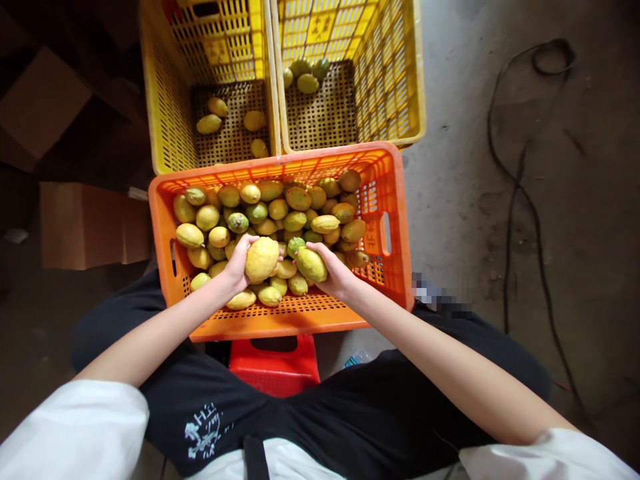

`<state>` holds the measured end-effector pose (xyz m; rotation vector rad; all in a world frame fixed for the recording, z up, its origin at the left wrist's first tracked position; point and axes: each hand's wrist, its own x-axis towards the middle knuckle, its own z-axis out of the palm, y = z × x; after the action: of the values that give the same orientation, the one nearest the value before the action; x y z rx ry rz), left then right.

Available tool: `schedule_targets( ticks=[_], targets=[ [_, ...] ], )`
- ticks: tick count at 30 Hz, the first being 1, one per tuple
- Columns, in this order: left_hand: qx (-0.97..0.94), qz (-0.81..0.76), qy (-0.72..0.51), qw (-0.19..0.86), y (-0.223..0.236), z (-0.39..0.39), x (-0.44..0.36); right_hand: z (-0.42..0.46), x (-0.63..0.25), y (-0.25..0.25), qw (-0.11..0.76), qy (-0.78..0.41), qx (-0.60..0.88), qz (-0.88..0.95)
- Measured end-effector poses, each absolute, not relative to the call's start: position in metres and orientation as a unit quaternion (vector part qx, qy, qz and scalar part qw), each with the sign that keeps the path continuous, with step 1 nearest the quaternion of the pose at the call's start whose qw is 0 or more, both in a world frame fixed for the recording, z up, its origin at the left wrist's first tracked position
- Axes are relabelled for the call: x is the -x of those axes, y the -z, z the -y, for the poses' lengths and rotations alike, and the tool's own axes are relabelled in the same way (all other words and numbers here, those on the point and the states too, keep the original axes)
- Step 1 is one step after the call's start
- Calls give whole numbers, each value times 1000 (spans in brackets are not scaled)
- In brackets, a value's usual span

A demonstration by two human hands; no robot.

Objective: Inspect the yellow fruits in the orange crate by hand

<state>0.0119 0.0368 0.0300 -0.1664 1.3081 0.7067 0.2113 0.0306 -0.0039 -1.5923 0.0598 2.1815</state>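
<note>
My left hand [237,268] is closed around a large, bumpy yellow lemon [262,259]. In my right hand [334,272] is a greenish-yellow lemon [312,265], gripped with the thumb on top. Both hands are over an orange plastic crate [280,325], which holds many yellow and green lemons. A small green lemon [295,247] shows between the two hands. The fingers beneath each held fruit are mostly hidden.
Beyond the orange crate stand two yellow crates: the left one [167,113] has several yellow lemons, the right one [390,87] several greener ones. A red stool [275,373] is below. Cardboard boxes [93,227] stand left; a dark cable [525,180] lies right.
</note>
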Motion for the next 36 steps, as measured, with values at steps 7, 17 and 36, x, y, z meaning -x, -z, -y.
schedule_targets(
  ticks=[7, 17, 36],
  targets=[
    [99, -593, -308, 737, -25, -34, -13, -31, -211, 0, 217, -797, 564, -5],
    [115, -620, -298, 716, -29, -36, -16, -27, -212, 9, 237, -785, 572, 9],
    [-54, -592, -245, 766, -20, -26, -11, -18, -215, 22, 274, -756, 592, 59]
  ],
)
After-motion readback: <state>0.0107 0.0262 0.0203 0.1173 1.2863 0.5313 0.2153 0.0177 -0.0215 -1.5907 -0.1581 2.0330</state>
